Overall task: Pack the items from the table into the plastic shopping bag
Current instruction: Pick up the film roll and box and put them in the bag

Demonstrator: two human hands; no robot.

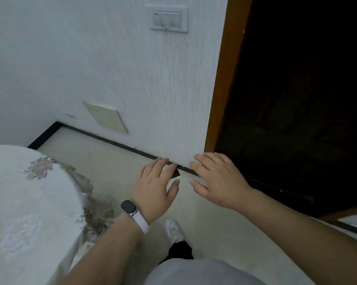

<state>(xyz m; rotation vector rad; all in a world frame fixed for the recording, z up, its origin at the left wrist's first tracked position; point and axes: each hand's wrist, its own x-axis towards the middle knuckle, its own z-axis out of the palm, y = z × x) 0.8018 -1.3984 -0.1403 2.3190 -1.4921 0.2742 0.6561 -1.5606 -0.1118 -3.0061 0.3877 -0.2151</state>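
Left grip [155, 188]: held out palm-down above the floor [103, 161], fingers straight and slightly spread, thumb apart, holding nothing. Right grip [216, 179]: just beside it, also palm-down, fingers straight and spread, holding nothing; thumb tips near each other, not touching. Dark-faced watch [129, 206] on a white strap at the left wrist. Table [19, 202]: lower left, round-edged, draped in a white cloth with flower embroidery, apart from both grips. Bag and items to pack: not locatable from this view. Ahead: white wall [132, 79], switch plate [169, 18] high up, beige cover plate [105, 117] near the black skirting [103, 137], brown door frame [224, 79], dark doorway [296, 99] at right. White shoe [173, 230] below the grips.
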